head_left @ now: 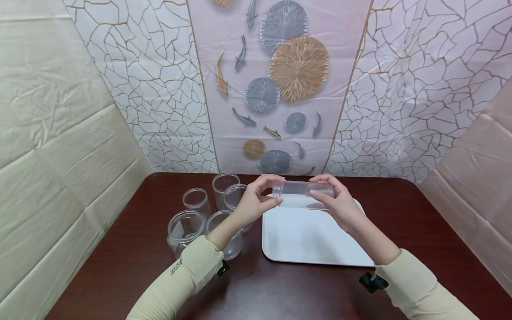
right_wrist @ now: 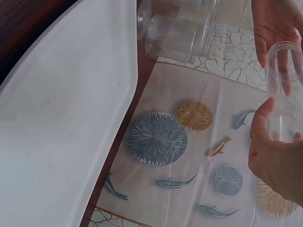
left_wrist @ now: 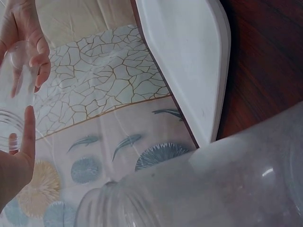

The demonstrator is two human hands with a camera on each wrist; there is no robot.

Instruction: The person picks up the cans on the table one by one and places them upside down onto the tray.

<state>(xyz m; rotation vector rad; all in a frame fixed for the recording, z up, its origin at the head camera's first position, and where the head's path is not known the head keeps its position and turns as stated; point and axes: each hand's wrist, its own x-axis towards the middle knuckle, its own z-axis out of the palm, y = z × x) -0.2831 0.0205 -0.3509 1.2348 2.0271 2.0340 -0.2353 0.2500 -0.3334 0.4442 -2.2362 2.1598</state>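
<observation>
Both hands hold one clear plastic jar [head_left: 302, 188] sideways in the air above the far edge of the white tray [head_left: 308, 238]. My left hand [head_left: 256, 200] grips its threaded mouth end; my right hand [head_left: 334, 202] holds the base end with thumb under and fingers over. In the left wrist view the jar [left_wrist: 14, 90] shows between my left thumb and the right hand's fingers [left_wrist: 35, 52]. The right wrist view has the jar [right_wrist: 284, 80] by my thumb.
Several empty clear jars [head_left: 186, 226] stand on the dark wooden table [head_left: 120, 266] left of the tray, one [left_wrist: 213, 189] close to my left wrist. Patterned wall panels close in the back and sides. The tray holds nothing.
</observation>
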